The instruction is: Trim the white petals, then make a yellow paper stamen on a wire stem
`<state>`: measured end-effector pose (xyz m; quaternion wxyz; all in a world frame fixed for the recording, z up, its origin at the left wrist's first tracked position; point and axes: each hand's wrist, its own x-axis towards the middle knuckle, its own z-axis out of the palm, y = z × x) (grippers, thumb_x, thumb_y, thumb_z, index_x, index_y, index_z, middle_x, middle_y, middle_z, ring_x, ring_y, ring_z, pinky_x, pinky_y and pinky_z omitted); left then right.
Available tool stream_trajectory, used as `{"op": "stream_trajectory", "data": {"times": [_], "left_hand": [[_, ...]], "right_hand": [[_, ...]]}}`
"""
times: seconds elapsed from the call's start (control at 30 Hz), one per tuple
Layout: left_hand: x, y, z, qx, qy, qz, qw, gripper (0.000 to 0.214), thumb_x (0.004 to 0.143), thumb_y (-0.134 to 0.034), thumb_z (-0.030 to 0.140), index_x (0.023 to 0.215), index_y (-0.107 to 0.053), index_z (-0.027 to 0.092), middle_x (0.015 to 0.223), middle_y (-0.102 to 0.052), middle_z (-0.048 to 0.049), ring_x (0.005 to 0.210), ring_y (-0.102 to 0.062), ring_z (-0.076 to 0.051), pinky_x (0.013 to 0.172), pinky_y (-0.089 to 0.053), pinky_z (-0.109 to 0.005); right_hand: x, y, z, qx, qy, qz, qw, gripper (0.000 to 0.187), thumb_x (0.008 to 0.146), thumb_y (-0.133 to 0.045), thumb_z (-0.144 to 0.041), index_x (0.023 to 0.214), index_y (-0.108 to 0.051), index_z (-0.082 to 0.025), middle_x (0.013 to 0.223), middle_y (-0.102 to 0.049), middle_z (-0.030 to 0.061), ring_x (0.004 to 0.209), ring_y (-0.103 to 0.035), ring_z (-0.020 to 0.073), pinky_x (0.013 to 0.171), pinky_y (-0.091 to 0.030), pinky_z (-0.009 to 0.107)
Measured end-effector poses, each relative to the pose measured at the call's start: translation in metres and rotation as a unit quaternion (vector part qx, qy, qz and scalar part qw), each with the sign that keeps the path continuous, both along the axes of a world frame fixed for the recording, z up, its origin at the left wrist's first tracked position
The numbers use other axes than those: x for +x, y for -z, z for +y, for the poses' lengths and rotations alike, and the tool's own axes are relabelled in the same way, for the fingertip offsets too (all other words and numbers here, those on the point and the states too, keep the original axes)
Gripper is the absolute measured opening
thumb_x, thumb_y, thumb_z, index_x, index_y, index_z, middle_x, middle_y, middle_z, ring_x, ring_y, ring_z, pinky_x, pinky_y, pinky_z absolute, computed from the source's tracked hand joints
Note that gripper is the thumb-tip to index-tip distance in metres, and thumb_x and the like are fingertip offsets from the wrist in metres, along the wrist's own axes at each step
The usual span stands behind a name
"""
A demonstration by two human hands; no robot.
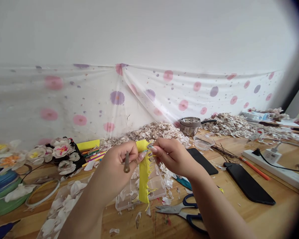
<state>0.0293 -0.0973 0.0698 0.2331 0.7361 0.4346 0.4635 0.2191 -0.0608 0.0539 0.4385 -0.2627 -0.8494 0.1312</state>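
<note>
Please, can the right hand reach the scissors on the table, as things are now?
Probably yes: nothing visible lies on the scissors, though the right hand is busy at the yellow strip and its forearm hides part of them.

Yellow crinkled strip (144, 181): hangs near-vertical above desk (129, 229), upper part pinched in fingers of left hand (123, 158) and right hand (173, 158); ragged fringe along right edge. Brown rod-like tool (127, 164): juts from left hand, rounded end lowermost.
</note>
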Motion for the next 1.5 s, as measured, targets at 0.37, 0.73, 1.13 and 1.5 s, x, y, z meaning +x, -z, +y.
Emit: {"op": "stream_trajectory", "data": {"times": [0.37,0.73,1.13,1.5], "left_hand": [[0.0017,0.0014,0.0015,-0.02,-0.024,-0.01,0.999,0.037,0.079,-0.055,0.032,0.058,-0.025,0.024,0.055,-0.02,0.0084,0.048,-0.018,-0.009,0.043,-0.015,-0.021],[-0.0025,0.0024,0.0066,0.01,-0.036,0.018,0.999,0.037,0.08,-0.053,0.032,0.058,-0.025,0.024,0.056,-0.02,0.008,0.05,-0.023,-0.01,0.047,-0.02,-0.022],[0.0002,0.0016,0.0044,0.008,-0.039,0.002,0.999,0.038,0.08,-0.053,0.03,0.058,-0.023,0.024,0.058,-0.019,0.0075,0.053,-0.021,-0.011,0.048,-0.02,-0.023],[-0.0004,0.0032,0.0038,0.01,-0.042,0.008,0.999,0.037,0.081,-0.053,0.031,0.058,-0.025,0.024,0.056,-0.019,0.0083,0.051,-0.021,-0.01,0.045,-0.018,-0.022]], "right_hand": [[-0.0035,-0.0008,-0.0011,-0.109,-0.03,0.088,0.99,0.023,0.093,-0.058,-0.032,0.076,-0.059,-0.017,0.066,-0.063,-0.0004,0.061,-0.056,0.0112,0.058,-0.042,0.024],[-0.0039,0.0001,-0.0003,-0.132,-0.056,0.121,0.982,0.019,0.09,-0.062,-0.032,0.077,-0.06,-0.017,0.069,-0.063,0.0005,0.064,-0.057,0.0116,0.059,-0.044,0.024],[-0.0046,0.006,0.003,-0.177,-0.084,0.149,0.969,0.013,0.089,-0.062,-0.027,0.081,-0.057,-0.018,0.07,-0.061,-0.0007,0.061,-0.053,0.0108,0.057,-0.043,0.024],[-0.0054,-0.0003,-0.0035,-0.058,-0.05,0.105,0.992,0.025,0.094,-0.055,-0.028,0.071,-0.056,-0.017,0.062,-0.057,-0.0018,0.057,-0.05,0.0091,0.056,-0.039,0.022]]}}
